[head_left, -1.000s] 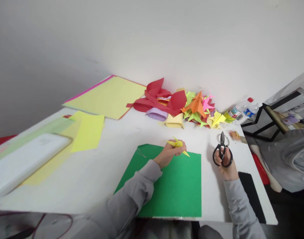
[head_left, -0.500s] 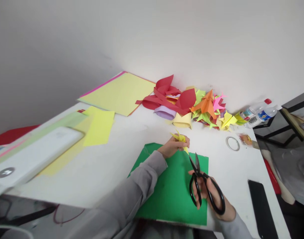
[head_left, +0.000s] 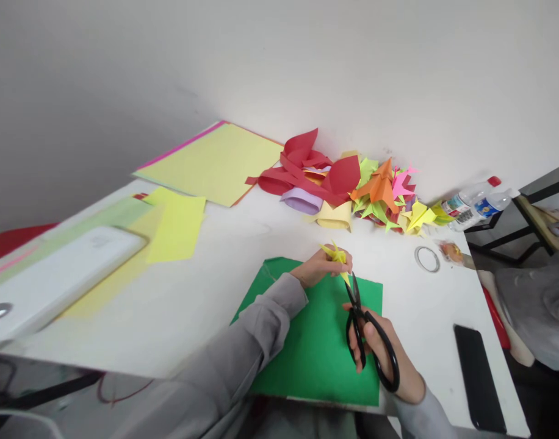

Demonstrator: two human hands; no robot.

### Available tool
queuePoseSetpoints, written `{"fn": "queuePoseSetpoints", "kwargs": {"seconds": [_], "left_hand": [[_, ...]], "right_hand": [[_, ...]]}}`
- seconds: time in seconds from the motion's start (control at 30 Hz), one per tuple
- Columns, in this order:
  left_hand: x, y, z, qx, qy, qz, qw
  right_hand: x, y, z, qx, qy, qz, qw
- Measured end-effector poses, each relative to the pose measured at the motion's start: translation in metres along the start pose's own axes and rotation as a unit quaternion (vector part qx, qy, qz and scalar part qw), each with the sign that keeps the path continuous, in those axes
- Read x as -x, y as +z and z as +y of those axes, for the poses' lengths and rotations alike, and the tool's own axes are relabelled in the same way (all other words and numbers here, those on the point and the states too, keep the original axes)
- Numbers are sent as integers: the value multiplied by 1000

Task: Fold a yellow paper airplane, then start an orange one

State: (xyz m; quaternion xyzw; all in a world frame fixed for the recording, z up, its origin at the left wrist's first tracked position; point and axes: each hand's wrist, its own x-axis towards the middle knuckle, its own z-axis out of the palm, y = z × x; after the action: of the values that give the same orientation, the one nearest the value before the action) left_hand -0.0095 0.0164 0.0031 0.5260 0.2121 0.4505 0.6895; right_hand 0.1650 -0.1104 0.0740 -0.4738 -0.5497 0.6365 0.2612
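My left hand (head_left: 320, 268) is closed around a small yellow folded paper figure (head_left: 335, 254), held just above the far edge of a green paper sheet (head_left: 318, 341). My right hand (head_left: 381, 350) grips black scissors (head_left: 362, 326) through the handles. The blades point up and away, their tips touching the lower point of the yellow figure. Both sleeves are grey.
A heap of coloured folded paper and red strips (head_left: 348, 189) lies by the wall. Yellow sheets (head_left: 213, 161) and a white device (head_left: 55, 274) are at the left. A tape ring (head_left: 427, 258), two bottles (head_left: 474, 204) and a black phone (head_left: 478, 378) sit at the right.
My right hand carried the scissors from the right side of the table over the green sheet and brought the blade tips up to the yellow figure. The left hand barely moved.
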Motion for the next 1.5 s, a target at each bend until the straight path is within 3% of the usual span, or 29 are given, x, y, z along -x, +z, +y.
{"fn": "queuePoseSetpoints", "kwargs": {"seconds": [1.23,1.5], "left_hand": [[1,1,4,0,-21,-22,1000],[2,0,4,-3,-20,-27,999]], "right_hand": [[0,-2,16,24,11,30,999],[2,0,10,28,15,34,999]]}}
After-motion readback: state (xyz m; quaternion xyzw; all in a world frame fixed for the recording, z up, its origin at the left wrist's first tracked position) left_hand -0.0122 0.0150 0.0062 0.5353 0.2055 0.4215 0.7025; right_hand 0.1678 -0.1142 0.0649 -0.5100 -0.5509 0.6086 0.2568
